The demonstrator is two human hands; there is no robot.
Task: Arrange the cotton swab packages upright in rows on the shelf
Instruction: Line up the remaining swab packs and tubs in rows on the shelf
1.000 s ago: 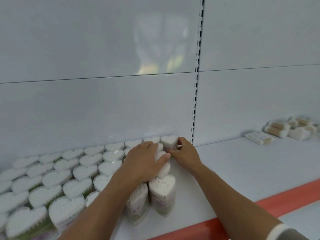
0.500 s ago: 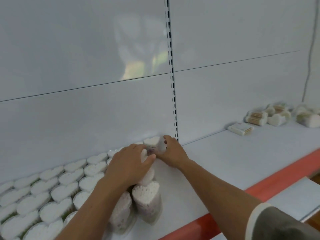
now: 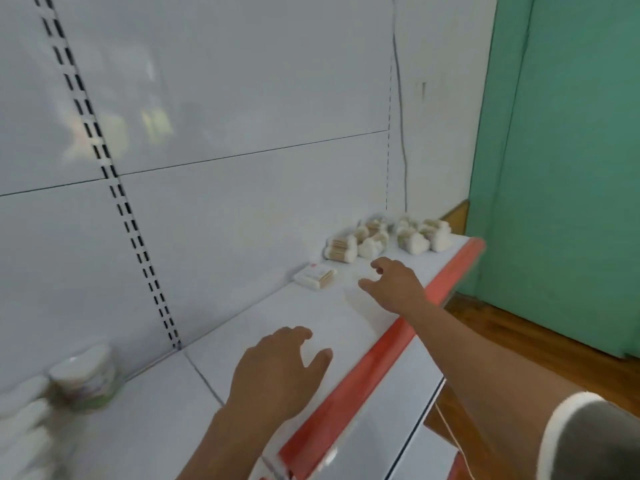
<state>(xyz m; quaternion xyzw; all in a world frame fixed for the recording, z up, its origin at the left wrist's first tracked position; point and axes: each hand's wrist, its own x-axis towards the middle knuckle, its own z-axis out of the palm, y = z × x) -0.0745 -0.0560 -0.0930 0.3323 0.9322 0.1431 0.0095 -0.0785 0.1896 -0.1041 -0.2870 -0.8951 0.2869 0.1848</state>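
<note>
Upright heart-shaped cotton swab packages [image 3: 85, 375] stand at the shelf's far left, blurred, against the back panel. Several more swab packages [image 3: 375, 239] lie on their sides in a loose cluster at the right end of the white shelf [image 3: 242, 348]. A flat swab box [image 3: 316, 277] lies just left of them. My right hand [image 3: 394, 284] hovers empty with relaxed fingers over the shelf, a short way in front of the lying cluster. My left hand [image 3: 280, 368] floats open and empty above the shelf's middle.
The shelf has a red front edge strip [image 3: 398, 336] and a slotted upright [image 3: 131, 230] in the white back panel. A green wall [image 3: 561, 168] and wooden floor [image 3: 519, 327] lie to the right. A lower white shelf [image 3: 388, 427] sits below.
Both hands have let go of the upright heart packages at the left and moved right along the shelf. My view has swung right toward the lying packages.
</note>
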